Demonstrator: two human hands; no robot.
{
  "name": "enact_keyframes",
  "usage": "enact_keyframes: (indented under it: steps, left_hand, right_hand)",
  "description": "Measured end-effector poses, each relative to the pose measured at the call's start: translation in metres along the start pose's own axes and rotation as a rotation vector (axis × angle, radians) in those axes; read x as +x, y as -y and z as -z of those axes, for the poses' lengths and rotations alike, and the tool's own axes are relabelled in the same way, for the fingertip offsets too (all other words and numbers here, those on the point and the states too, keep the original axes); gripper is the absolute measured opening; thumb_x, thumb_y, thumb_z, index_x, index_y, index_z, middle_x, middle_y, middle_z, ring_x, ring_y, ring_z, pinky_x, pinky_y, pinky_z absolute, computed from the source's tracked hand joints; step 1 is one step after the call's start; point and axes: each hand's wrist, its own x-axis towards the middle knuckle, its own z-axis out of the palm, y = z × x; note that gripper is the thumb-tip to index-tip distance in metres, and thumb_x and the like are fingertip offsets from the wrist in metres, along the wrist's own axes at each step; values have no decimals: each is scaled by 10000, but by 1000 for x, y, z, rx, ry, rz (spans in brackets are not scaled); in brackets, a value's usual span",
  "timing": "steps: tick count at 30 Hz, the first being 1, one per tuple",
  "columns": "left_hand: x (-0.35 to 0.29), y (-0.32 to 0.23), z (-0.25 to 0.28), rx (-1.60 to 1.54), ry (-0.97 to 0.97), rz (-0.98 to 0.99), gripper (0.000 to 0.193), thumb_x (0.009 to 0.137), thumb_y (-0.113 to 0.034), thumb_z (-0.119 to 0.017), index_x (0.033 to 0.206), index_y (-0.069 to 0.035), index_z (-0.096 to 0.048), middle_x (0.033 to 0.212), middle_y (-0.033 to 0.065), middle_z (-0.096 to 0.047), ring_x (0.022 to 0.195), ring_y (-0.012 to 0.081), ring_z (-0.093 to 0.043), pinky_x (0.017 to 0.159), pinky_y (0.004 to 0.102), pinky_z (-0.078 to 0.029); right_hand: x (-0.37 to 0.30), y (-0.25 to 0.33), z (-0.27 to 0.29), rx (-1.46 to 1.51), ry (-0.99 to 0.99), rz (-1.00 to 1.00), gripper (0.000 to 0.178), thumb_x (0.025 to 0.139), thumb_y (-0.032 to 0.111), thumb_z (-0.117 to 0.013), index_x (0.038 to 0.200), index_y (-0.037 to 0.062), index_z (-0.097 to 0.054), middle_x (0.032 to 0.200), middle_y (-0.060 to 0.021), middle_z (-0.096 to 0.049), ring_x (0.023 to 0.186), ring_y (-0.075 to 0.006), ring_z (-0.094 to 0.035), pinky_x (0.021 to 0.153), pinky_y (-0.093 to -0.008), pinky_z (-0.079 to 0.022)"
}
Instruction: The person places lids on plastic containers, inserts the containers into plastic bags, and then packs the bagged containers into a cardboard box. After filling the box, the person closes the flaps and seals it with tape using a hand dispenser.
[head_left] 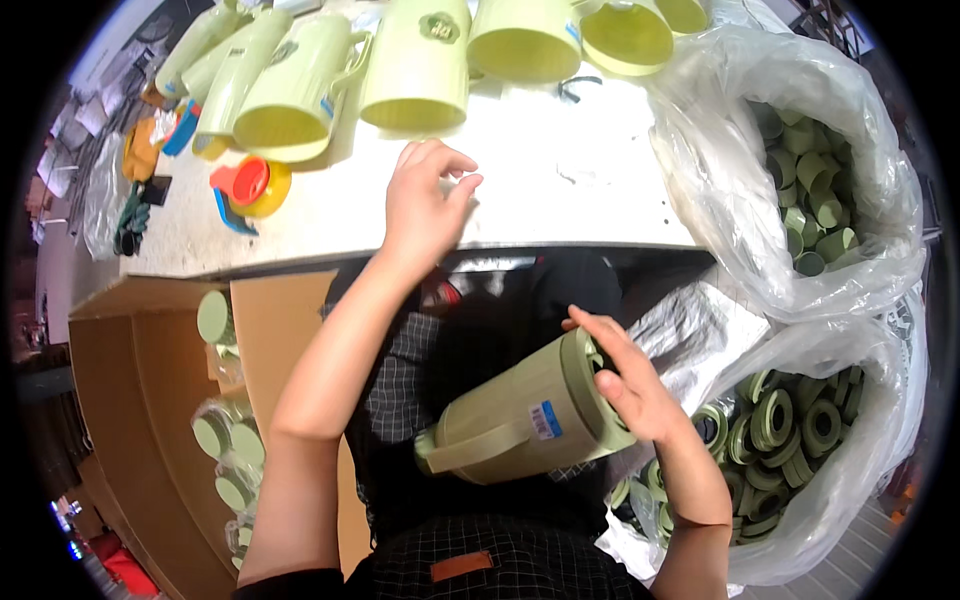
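A pale green jug point(510, 405) lies tilted across my lap, its long handle point(480, 447) towards me and a blue-and-white sticker point(545, 420) on its side. With fingers and thumb, my right hand point(640, 385) grips the darker green ring point(590, 390) at its wide end. My left hand point(428, 200) hovers over the front of the white table, fingers loosely curled and thumb apart, with nothing visible in it. Just beyond it stands a row of pale green jug bodies, the nearest being a jug body point(415, 65) with a dark emblem.
Red, yellow and blue plastic parts point(255, 188) sit on the white table point(560, 205). At right, one plastic-lined bag point(700, 150) holds green cups; another bag point(860, 500) holds green rings. A cardboard box point(150, 400) with wrapped green jugs stands at left.
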Motion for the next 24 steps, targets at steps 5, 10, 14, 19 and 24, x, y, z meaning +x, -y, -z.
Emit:
enact_keyframes:
  steps: [5, 10, 14, 19, 24]
  left_hand:
    - [16, 87, -41, 31, 96, 313, 157, 917, -135, -609, 839, -17, -677, 896, 160, -651, 877, 349, -624, 814, 406, -492]
    - [39, 72, -43, -548, -136, 534, 241, 989, -171, -525, 881, -3, -659, 862, 118, -686, 796, 260, -653, 765, 371, -524]
    - [-2, -19, -47, -689, 271, 523, 116, 979, -85, -567, 923, -14, -641, 898, 51, -688, 855, 143, -635, 832, 293, -516]
    - [-33, -64, -28, -1166, 98, 597, 112, 969, -50, -586, 934, 28, -658, 886, 70, -709, 853, 124, -659, 824, 291, -516]
    - [-60, -80, -41, -673, 391, 633, 102, 962, -59, -596, 949, 37, -628, 919, 60, -698, 868, 158, -629, 856, 310, -502]
  right_hand:
    - [18, -11, 11, 53, -49, 9, 532, 853, 116, -631, 1360, -6, -529, 1217, -169, -615, 1134, -323, -582, 1001, -377, -441]
    - [57, -54, 7, 485, -442, -143, 185, 946, 131, -645, 1059, -11, -677, 980, -69, -672, 875, -117, -613, 791, -259, -484]
    - [104, -50, 0, 321, -493, -167, 213, 860, 95, -737, 1020, -7, -640, 871, -29, -649, 744, -59, -523, 706, -207, -442]
    - [80, -62, -1, 479, -686, 17, 153, 932, 83, -669, 995, -54, -696, 933, -105, -705, 778, -109, -646, 722, -244, -528]
    - [74, -38, -10, 224, -448, -105, 115, 803, -16, -699, 912, -23, -661, 937, -90, -705, 799, -124, -617, 706, -286, -517]
